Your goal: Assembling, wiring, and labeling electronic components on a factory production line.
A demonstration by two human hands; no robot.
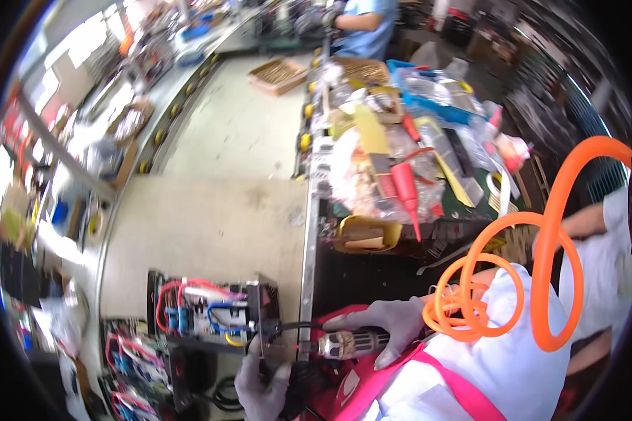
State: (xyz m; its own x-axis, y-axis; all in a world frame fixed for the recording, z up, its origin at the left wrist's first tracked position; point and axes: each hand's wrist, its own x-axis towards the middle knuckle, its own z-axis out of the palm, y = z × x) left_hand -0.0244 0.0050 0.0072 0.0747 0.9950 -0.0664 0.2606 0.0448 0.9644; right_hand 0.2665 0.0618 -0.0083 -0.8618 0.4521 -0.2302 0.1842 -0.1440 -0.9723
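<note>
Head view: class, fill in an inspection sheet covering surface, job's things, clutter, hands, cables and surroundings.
Surface: pale line top, marked in places.
Job's things: black-cased unit with red and blue wires; similar units beside it; silver-grey power tool.
Clutter: right of the line, a red tapered bottle, blue tray and yellow bin.
Hands: gloved right hand grips the power tool; gloved left hand near its front end, grip unclear.
Cables: orange coiled hose, right; black cable by the unit.
Surroundings: co-worker in blue at the line's far end; another person's sleeve, right edge.

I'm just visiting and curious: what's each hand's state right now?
Left hand: fingers partly curled; whether it holds anything can't be told.
Right hand: holding a power tool.
</note>
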